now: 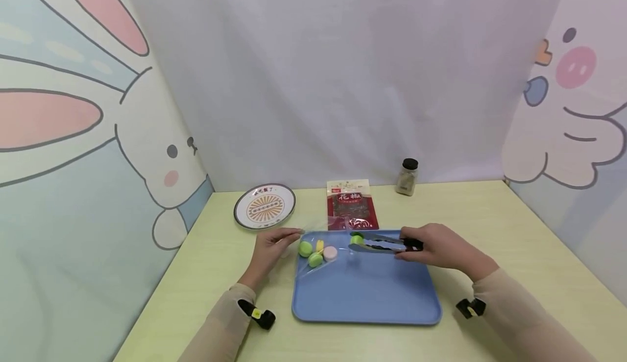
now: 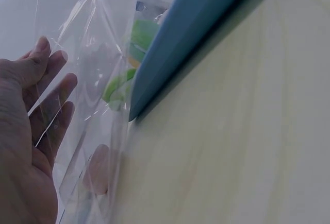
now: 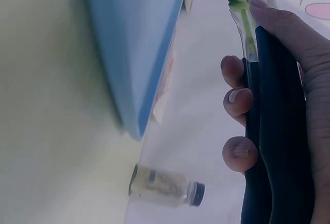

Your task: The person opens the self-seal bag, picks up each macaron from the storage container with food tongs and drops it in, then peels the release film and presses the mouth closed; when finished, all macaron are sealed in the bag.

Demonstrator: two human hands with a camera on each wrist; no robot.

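Looked nearly done, prob. bagging: 4 macarons (2 green, 1 yellow, 1 pink) [image 1: 315, 259] lay at the far L corner of the blue tray [image 1: 367, 296], apparently inside the clear bag [image 2: 95, 69], whose edge the L grip [image 1: 275, 243] pinched. R grip [image 1: 431, 245] was wrapped round the tongs [image 3: 281, 105], which held a 5th macaron, green [image 1: 356, 240], over the tray near the bag; only that 1 seemed left, approx.
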